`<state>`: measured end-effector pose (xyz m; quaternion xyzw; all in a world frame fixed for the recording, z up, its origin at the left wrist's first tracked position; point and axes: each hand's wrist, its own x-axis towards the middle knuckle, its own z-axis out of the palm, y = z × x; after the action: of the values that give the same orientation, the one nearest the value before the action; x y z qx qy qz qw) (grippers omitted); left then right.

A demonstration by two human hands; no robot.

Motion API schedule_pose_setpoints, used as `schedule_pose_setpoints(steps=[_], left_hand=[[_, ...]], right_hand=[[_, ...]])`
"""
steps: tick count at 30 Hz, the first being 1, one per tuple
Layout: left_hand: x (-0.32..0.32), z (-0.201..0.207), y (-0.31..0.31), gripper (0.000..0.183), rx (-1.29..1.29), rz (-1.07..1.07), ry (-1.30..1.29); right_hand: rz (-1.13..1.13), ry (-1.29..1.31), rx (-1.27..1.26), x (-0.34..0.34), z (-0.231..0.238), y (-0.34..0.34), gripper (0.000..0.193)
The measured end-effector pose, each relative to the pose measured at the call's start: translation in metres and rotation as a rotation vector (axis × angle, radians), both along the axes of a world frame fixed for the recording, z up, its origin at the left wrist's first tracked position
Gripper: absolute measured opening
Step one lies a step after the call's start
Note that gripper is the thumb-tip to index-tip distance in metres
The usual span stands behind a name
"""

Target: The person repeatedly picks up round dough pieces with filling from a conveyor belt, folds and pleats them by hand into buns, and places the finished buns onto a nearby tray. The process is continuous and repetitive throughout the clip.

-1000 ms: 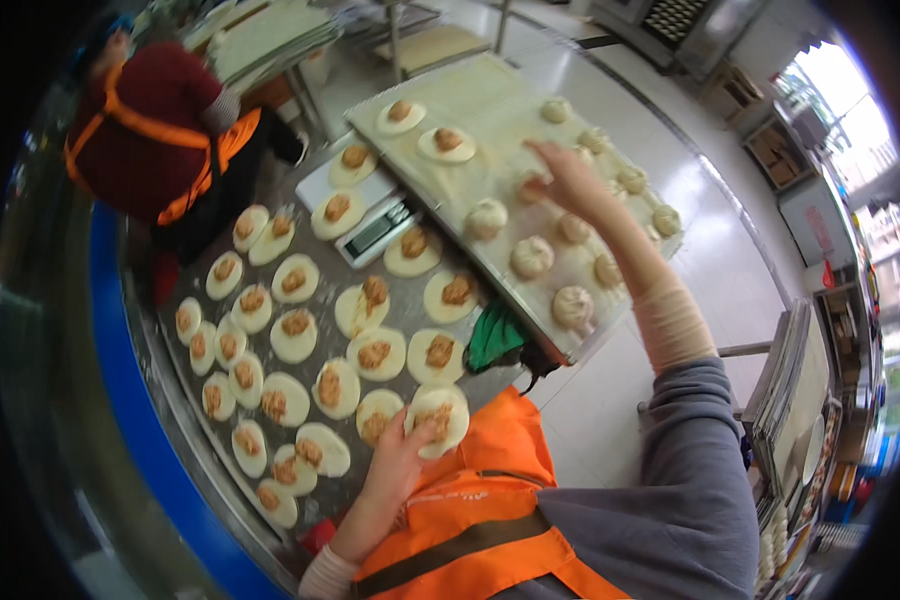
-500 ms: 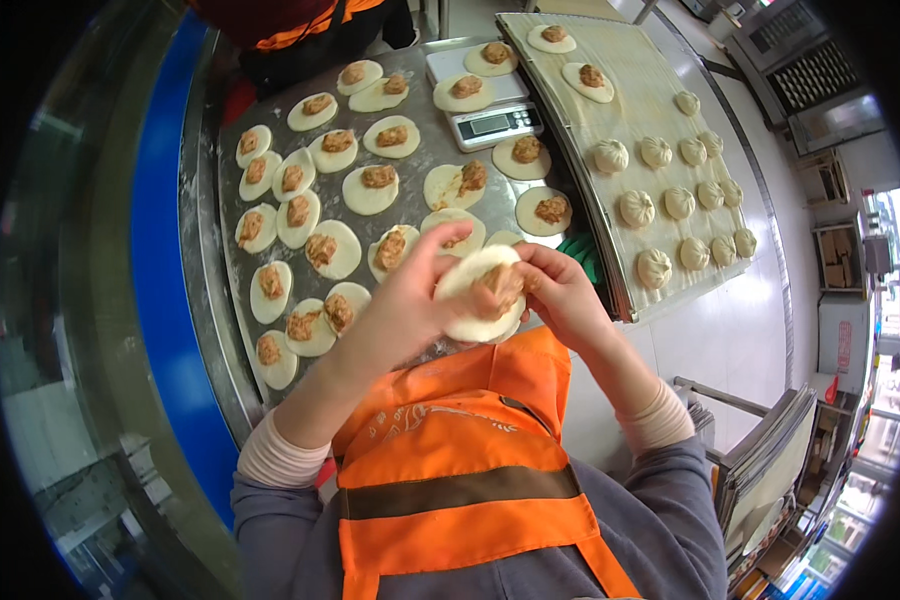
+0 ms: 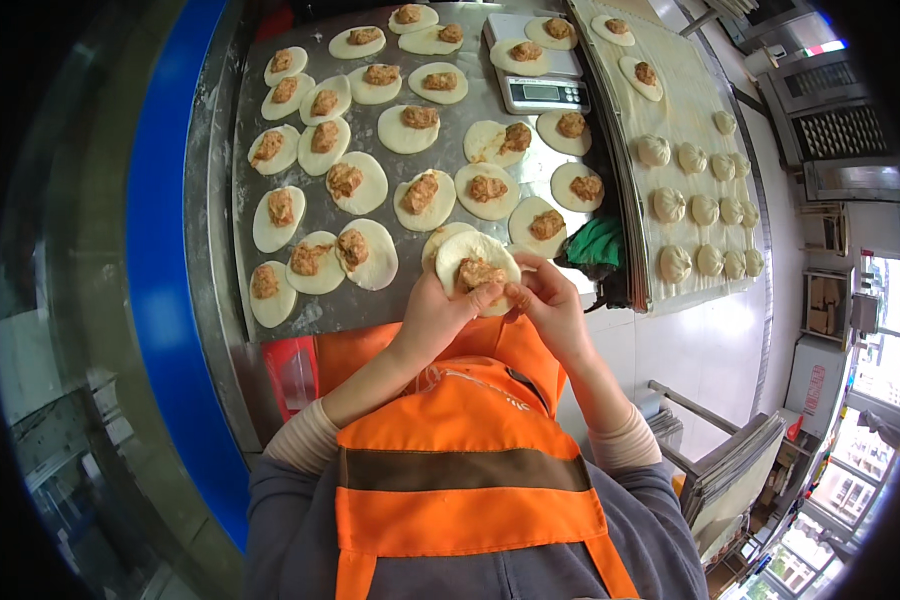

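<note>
A round dough wrapper (image 3: 464, 248) with a lump of meat filling (image 3: 478, 274) lies across my left hand (image 3: 436, 312), its thumb pressing on the filling. My right hand (image 3: 552, 306) pinches the wrapper's right edge between thumb and fingers. Both hands meet just above the near edge of the metal table (image 3: 425, 285). Several flat wrappers topped with filling, such as a filled wrapper (image 3: 362, 275), lie across the table. One wrapper just behind my hands is partly covered by the held one.
A digital scale (image 3: 542, 92) stands at the far right, bearing filled wrappers. Beside the table, a lined tray (image 3: 670, 120) holds several pleated buns (image 3: 675, 265) and two flat wrappers. A green cloth (image 3: 595, 242) lies at the table's right corner. A tray rack (image 3: 735, 470) stands lower right.
My left hand has turned up under the wrapper, which now lies flatter with its filling showing. My right hand still grips the edge. The view has shifted, and the person across the table has left it.
</note>
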<state>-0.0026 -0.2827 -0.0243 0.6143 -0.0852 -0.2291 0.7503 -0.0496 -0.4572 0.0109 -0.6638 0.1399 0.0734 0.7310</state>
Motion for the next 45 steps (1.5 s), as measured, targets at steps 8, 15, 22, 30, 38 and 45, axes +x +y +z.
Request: schedule_pose_setpoints(steps=[8, 15, 22, 30, 38, 45], left_hand=[[-0.026, -0.007, 0.020, 0.049, -0.141, -0.056, 0.275], [-0.031, -0.015, 0.020, 0.041, 0.099, 0.040, 0.247], [-0.032, -0.013, 0.021, 0.034, 0.183, -0.031, 0.118], [-0.020, -0.011, 0.030, 0.030, 0.163, -0.112, 0.366], [0.000, 0.006, 0.039, 0.030, 0.302, -0.330, 0.345], [0.007, 0.010, 0.043, 0.031, 0.491, -0.470, 0.114]], right_hand=[[0.083, 0.041, -0.033, -0.019, -0.040, 0.005, 0.014], [0.077, -0.019, -0.302, -0.019, -0.041, 0.012, 0.016], [0.127, -0.033, -0.214, -0.007, -0.029, 0.009, 0.014], [0.270, -0.364, -0.601, 0.002, -0.008, 0.005, 0.014], [0.460, -0.561, -0.786, 0.016, 0.008, 0.006, 0.015], [0.621, -0.669, -0.973, 0.024, 0.003, 0.006, 0.020]])
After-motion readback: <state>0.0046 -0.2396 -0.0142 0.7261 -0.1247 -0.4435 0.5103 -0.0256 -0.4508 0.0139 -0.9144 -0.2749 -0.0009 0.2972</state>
